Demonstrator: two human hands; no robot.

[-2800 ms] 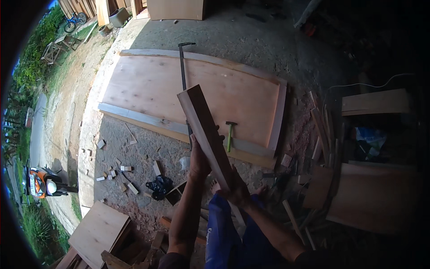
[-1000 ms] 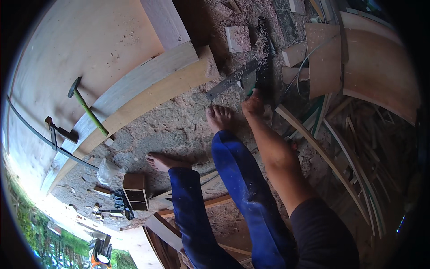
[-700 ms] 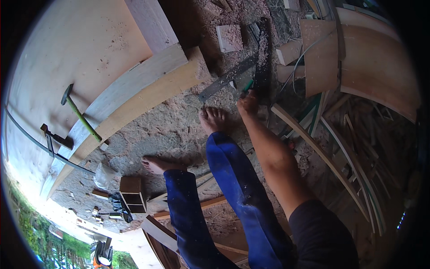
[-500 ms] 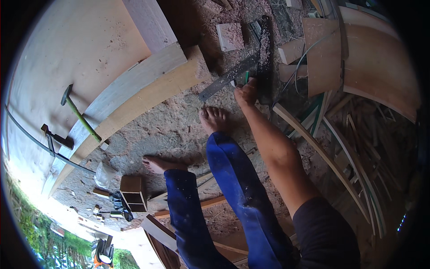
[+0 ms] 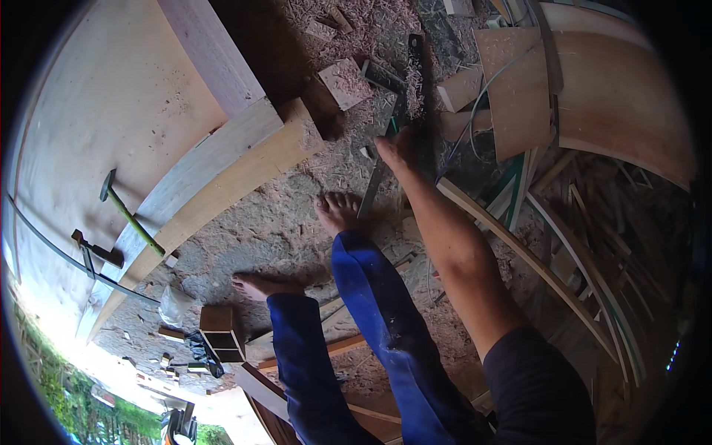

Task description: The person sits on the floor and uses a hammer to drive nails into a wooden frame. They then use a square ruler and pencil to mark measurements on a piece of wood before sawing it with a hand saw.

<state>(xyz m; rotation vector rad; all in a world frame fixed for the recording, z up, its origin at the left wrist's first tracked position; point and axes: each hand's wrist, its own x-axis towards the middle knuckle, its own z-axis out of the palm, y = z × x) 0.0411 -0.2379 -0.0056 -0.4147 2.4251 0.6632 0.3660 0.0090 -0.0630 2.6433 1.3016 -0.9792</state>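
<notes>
My right hand (image 5: 397, 153) reaches down to the littered floor, its fingers closed at the dark flat blade of a carpenter's square (image 5: 374, 187). One end of the blade lies beside my right foot (image 5: 337, 211); the short stock of the square points away beyond the hand. A thin green stick (image 5: 394, 125) shows just past my fingers and seems to be in the hand; part of the grip is hidden. Past them lies a long dark bar (image 5: 415, 70) dusted with shavings. My left hand is out of view.
On the left a large panel with a thick wooden edge (image 5: 215, 167) carries a hammer (image 5: 130, 211) and a clamp (image 5: 96, 248). A small wooden box (image 5: 216, 320) stands near my left foot. Wood strips (image 5: 534, 263) and brown sheets (image 5: 515, 93) lie on the right, with a loose cable.
The square has turned, so its blade now runs toward my right foot instead of slanting to the left. My right hand has come onto it. The view has shifted slightly.
</notes>
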